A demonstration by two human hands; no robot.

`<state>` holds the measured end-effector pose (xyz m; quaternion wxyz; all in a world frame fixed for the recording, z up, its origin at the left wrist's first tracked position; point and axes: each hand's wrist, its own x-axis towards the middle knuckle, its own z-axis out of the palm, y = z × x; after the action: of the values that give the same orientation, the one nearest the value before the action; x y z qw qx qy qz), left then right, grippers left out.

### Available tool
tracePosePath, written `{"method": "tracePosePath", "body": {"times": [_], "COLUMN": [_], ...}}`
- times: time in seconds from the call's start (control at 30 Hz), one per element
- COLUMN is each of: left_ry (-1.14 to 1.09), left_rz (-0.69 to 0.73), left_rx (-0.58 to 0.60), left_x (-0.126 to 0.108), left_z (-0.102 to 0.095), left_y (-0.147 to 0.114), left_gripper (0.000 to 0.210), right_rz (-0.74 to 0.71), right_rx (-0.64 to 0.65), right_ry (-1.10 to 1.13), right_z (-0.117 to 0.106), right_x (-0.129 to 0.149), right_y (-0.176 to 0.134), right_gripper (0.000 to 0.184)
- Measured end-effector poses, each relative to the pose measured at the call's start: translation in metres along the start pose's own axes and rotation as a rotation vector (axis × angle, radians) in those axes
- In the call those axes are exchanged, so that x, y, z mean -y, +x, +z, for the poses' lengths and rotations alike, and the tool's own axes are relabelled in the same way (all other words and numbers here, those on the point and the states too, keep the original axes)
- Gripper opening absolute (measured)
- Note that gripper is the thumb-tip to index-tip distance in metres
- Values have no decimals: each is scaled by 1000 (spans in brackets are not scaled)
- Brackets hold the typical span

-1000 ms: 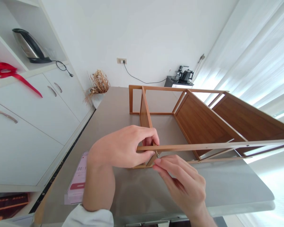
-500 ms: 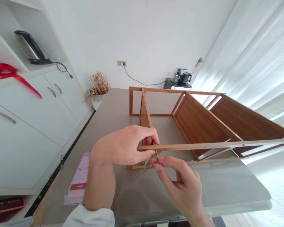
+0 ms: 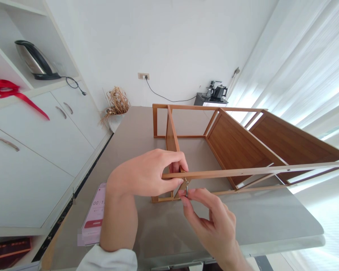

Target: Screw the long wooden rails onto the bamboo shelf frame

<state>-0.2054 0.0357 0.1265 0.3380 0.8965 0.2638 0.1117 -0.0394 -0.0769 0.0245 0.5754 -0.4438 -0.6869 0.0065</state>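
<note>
A slatted-looking frame of brown wood, a shelf unit [image 3: 228, 143], lies on its side on the grey table. My left hand [image 3: 147, 173] is closed around its near rail [image 3: 214, 174] where a wooden panel [image 3: 172, 130] meets it, thumb below and fingers above. Just under that joint, my right hand [image 3: 211, 214] pinches a small metal screw [image 3: 187, 189] between thumb and index finger. The screw points up towards the rail; whether its tip has entered a hole is too small to tell.
A phone [image 3: 94, 214] showing a timer lies on the table [image 3: 271, 222] beside my left forearm. White cabinets with a kettle [image 3: 35, 60] stand on the left. Dried plants [image 3: 117, 101] sit beyond the table, and a kettle set [image 3: 214, 92] is at the back near the curtain.
My right hand has shifted slightly left and tilted, and the screw in it stands more upright. My left hand keeps its grip on the rail.
</note>
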Motion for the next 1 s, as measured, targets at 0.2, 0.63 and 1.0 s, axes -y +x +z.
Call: {"method": "tracePosePath", "body": {"times": [0.2, 0.63, 1.0], "left_ry": [10, 6, -5], "left_rz": [32, 53, 62], "left_rx": [-12, -13, -15], "left_x": [3, 3, 4], "left_z": [1, 2, 2], "left_y": [0, 1, 0], "left_gripper": [16, 14, 14], "right_rz": [-32, -164, -236], "right_rx": [128, 7, 14], "right_ry": [-11, -173, -225], "right_z": [-19, -25, -21], "right_x": [0, 8, 5], "right_y": [1, 10, 20], "right_gripper": [42, 43, 41]}}
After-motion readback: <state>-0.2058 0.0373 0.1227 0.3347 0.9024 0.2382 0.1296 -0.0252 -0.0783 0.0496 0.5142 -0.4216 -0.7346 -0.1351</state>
